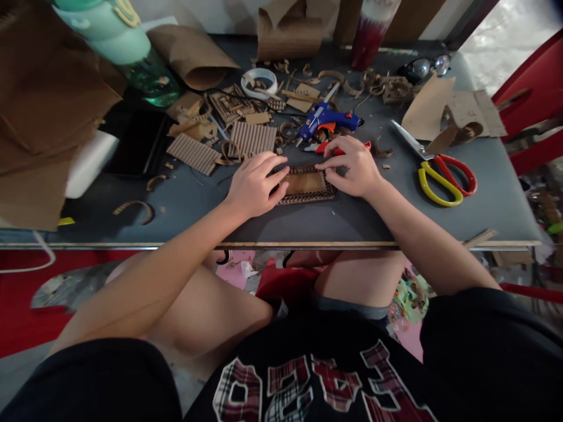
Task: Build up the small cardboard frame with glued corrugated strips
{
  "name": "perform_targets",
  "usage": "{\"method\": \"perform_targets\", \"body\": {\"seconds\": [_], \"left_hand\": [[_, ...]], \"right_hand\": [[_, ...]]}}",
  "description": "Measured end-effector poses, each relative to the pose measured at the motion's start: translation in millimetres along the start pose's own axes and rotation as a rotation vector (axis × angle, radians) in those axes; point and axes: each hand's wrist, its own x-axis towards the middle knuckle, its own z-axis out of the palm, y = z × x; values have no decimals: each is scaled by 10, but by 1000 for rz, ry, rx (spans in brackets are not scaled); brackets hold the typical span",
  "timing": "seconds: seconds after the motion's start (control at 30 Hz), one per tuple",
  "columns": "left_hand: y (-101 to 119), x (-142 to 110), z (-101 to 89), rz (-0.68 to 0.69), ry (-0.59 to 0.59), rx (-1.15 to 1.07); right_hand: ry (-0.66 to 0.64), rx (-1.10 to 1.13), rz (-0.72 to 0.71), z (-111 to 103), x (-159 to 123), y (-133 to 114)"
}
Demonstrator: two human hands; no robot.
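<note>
A small rectangular cardboard tray (305, 183) with corrugated strip walls lies flat on the desk in front of me. My left hand (259, 183) holds its left end, fingers curved over the rim and hiding that side. At the far right corner, my right hand (352, 165) grips the strip wall between thumb and fingers. Just beyond the right fingers is a red-handled cutter (336, 147), partly covered by that hand. A blue glue gun (328, 120) with an orange trigger rests behind it. Corrugated cardboard pieces (253, 139) lie beyond my left hand.
Scissors (433, 167) with red and yellow handles lie on the right. A white tape roll (259, 83), curled cardboard scraps and a rolled brown sheet (193, 55) clutter the back. A green bottle (127, 55) and a dark phone-like slab (138, 143) are at left. The desk's front edge (308, 245) is near.
</note>
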Motion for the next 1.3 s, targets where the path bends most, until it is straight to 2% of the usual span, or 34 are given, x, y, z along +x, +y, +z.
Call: {"method": "perform_targets", "body": {"seconds": [0.27, 0.47, 0.57, 0.7, 0.8, 0.9, 0.97, 1.07, 1.3], "left_hand": [[-78, -11, 13, 37, -11, -58], [-129, 3, 11, 60, -88, -103], [-112, -11, -3, 47, -75, -120], [-81, -38, -13, 8, 58, -105], [-79, -55, -7, 5, 112, -94], [-90, -70, 2, 39, 123, -87], [-98, -78, 6, 73, 119, -80], [-105, -79, 7, 79, 86, -83], [-100, -56, 2, 77, 64, -119]], "right_hand": [[24, 40, -81, -4, -25, 4], [-157, 108, -115, -26, -15, 10], [-187, 101, -132, -9, -20, 28], [-92, 97, -130, -20, -30, -21], [-4, 159, -69, -59, -44, -101], [70, 260, -14, -108, -55, -166], [71, 292, -32, -135, -51, -194], [61, 266, -49, -151, -33, -225], [171, 209, 17, -90, -28, -251]]}}
